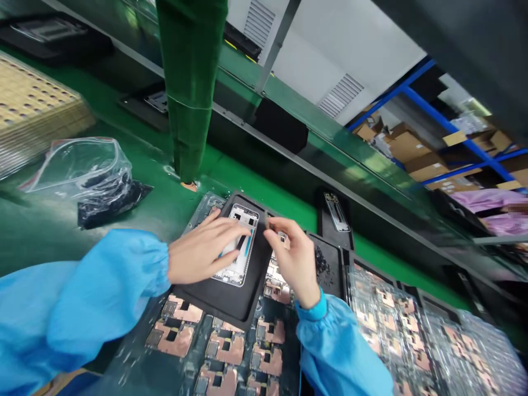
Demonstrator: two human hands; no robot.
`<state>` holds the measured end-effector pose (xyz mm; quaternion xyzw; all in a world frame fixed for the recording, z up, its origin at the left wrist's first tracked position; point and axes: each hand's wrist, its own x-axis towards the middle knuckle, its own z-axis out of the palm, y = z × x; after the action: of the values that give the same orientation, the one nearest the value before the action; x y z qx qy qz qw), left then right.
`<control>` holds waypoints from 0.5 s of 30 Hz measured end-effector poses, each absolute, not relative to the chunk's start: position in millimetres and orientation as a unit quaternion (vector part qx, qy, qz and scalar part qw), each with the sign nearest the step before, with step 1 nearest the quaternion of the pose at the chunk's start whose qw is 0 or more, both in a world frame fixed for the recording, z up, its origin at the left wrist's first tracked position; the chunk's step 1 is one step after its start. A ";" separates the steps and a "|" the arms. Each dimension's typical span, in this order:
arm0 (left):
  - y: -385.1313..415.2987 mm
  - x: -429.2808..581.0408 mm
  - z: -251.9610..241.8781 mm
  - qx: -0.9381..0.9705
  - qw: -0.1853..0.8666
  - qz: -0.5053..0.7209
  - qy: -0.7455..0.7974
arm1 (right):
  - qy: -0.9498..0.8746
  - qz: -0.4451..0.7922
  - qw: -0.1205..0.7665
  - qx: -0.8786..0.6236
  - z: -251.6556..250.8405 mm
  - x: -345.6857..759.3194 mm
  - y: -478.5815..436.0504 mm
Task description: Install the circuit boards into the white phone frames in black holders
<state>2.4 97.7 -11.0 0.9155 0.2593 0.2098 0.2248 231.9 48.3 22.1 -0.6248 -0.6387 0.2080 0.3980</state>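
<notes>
The left hand point(202, 248) is pressing with open fingers on a white rectangular phone frame point(236, 275), which is lying in a black rubber tray point(223, 297). The right hand point(293, 264) is pinching something small, perhaps a metal part, just beside the frame's edge, but the view is poor. Copper-coloured circuit boards point(231, 349) are lying below both hands.

- The only view comes from a camera worn on the person's head, looking forward and down across the green workbench point(264, 198).
- It sits close above the left hand point(206, 250) and right hand point(292, 258), which fill the lower middle of the frame.
- The view is rolled, so the bench's far edge runs diagonally from upper left toward the right.
- Past that edge, it reaches cardboard cartons point(408, 146) on blue shelving point(454, 129) in the upper right corner.
</notes>
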 end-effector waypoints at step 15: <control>77.5 -18.0 -22.8 0.917 0.262 0.222 0.203 | -0.826 0.004 0.162 -0.540 5.1 208.8 92.4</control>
<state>-18.0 77.5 -22.8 0.9169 0.2031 0.2224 0.2619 208.8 92.4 5.1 -0.5403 -0.8258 0.0036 0.1616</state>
